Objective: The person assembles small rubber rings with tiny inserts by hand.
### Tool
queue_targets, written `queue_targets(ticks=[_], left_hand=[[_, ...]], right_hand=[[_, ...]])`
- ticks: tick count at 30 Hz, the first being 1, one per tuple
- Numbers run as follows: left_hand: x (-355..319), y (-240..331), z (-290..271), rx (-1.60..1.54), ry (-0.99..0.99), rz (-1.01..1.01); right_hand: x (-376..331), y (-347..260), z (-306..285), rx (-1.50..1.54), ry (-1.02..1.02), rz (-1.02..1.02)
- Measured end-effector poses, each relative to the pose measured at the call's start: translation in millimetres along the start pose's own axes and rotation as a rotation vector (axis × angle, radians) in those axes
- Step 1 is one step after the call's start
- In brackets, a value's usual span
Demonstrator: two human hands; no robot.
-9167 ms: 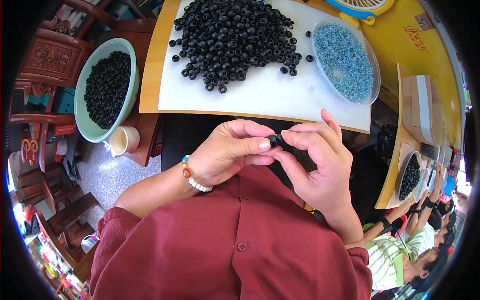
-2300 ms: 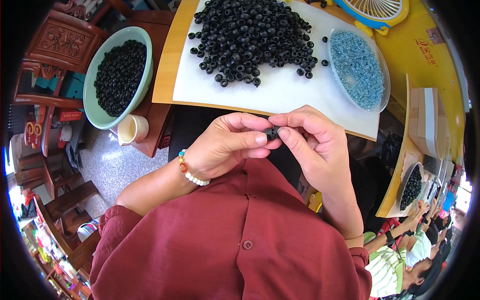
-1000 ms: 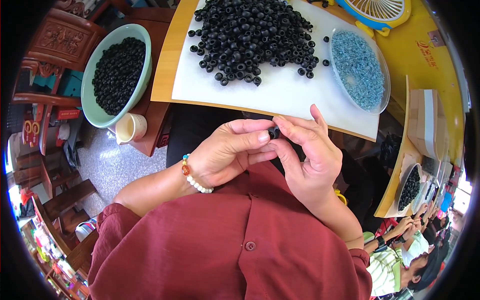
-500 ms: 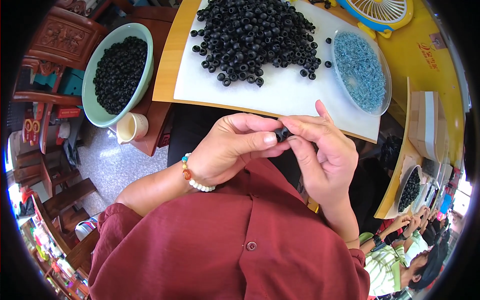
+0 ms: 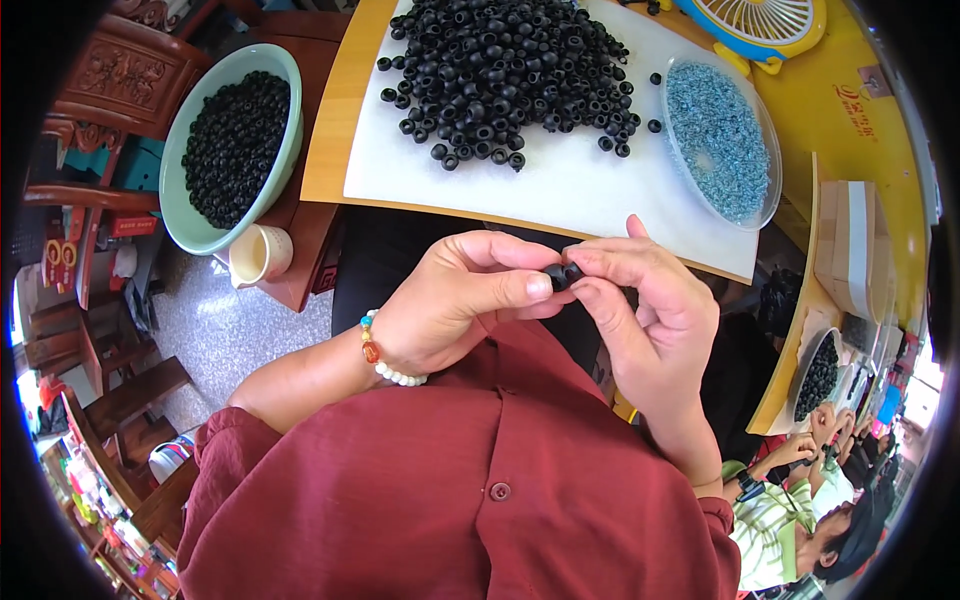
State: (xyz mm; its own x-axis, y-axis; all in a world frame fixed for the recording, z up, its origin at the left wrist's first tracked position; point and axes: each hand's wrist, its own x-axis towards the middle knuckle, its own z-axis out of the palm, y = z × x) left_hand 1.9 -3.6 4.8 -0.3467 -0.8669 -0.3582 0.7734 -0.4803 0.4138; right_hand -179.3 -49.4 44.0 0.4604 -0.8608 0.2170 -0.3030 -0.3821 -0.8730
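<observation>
My left hand (image 5: 455,295) pinches a small black hollow ball-shaped piece (image 5: 556,278) between thumb and forefinger. Against it sits a second black piece (image 5: 573,271), gripped by the thumb and forefinger of my right hand (image 5: 655,310). Both hands meet over my lap, just in front of the table edge, and my fingertips partly cover the two pieces. Beyond them, a large heap of the same black pieces (image 5: 500,70) lies on a white sheet (image 5: 400,175). To its right stands a clear round dish (image 5: 772,190) of tiny light-blue bits (image 5: 715,140).
At the left, a pale green basin (image 5: 295,120) holds more black pieces, with a cream cup (image 5: 260,255) beside it. A blue-and-yellow fan (image 5: 765,25) stands at the far right, a cardboard box (image 5: 850,245) nearer. Another person (image 5: 785,520) works at the lower right.
The two black pieces have come more into view between my fingertips, seen side by side. My hands stay in nearly the same place, both still pinching.
</observation>
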Motion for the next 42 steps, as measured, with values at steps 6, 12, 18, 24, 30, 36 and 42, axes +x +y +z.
queue_targets(ticks=[6,12,18,24,30,36,42], left_hand=[[1.3,-4.3,-5.2,-0.083,0.001,-0.075],[0.7,-7.9,-6.2,-0.162,-0.023,-0.059],[2.0,-10.0,-7.6,-0.159,-0.013,-0.018],[-6.0,4.1,-9.1,0.120,0.077,0.104],[-25.1,73.4,-42.7,0.753,0.537,0.917],[-57.3,165.2,-119.9,1.517,1.088,1.116],[-44.2,156.7,-124.1,1.952,1.151,1.244]], right_hand=[[-6.3,-4.3,9.3,-0.262,0.039,-0.157],[-7.2,-0.2,14.2,-0.289,0.105,-0.245],[-6.2,-0.7,19.5,-0.345,0.126,-0.306],[-0.5,17.5,31.6,-0.247,0.143,-0.320],[15.5,53.3,33.5,-0.320,0.150,-0.095],[36.1,81.0,44.0,-0.479,0.223,-0.161],[53.3,86.7,68.5,-0.608,0.217,-0.151]])
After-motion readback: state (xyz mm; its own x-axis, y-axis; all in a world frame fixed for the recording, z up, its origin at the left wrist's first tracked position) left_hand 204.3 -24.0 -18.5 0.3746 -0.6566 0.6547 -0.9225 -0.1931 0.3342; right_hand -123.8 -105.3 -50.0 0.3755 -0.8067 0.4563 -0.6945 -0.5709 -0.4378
